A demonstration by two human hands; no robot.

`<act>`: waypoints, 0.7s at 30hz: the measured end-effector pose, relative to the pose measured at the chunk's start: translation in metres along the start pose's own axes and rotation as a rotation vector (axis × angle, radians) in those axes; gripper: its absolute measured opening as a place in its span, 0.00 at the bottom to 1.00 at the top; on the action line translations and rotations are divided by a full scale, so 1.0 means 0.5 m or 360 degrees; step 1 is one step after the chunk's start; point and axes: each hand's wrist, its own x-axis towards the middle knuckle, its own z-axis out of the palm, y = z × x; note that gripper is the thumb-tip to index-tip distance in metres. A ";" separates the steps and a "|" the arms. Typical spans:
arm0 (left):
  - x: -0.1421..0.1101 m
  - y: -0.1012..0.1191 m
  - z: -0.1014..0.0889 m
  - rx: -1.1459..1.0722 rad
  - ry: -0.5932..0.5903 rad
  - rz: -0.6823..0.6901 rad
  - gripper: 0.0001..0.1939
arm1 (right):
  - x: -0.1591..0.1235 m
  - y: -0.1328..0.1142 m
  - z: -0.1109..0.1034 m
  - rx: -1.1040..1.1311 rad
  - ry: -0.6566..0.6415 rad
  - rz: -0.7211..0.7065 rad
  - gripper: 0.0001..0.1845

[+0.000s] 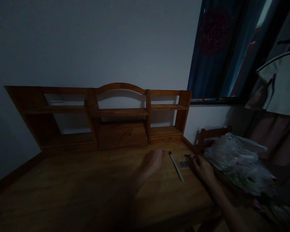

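My right hand (203, 169) reaches over the right side of the wooden desk, its fingers bent together at a small dark object (188, 156) too dim to name. Just left of those fingers lies a small clear pack with dark and silvery pieces (184, 164). A slim white stick with a dark head, like a toothbrush (176, 167), rests slantwise between my two hands. On its left, my left hand (156, 159) hovers over or rests on the desk; motion smears its fingers, and nothing held can be made out in it.
A wooden shelf unit (118, 111) stands along the back of the desk (74, 187). Beyond the right edge, a chair (215, 131) holds clear plastic bags (239, 161). A pale garment (282, 83) hangs at upper right, near a window with dark blue curtains (215, 64). The light is dim.
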 end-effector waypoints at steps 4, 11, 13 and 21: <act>-0.051 -0.150 -0.137 0.0273 0.0509 -0.0091 0.16 | 0.003 -0.017 -0.022 -0.0092 0.0296 0.0017 0.21; -0.154 -0.383 -0.328 0.0410 0.0845 -0.0333 0.28 | 0.078 -0.272 -0.076 0.0075 0.0562 -0.0519 0.14; -0.170 -0.407 -0.336 0.0354 0.0839 -0.0359 0.29 | 0.087 -0.382 -0.058 0.0121 0.0401 -0.0766 0.13; -0.191 -0.417 -0.289 -0.0015 0.0609 -0.0415 0.20 | -0.005 -0.607 0.143 0.0240 -0.0164 -0.1427 0.11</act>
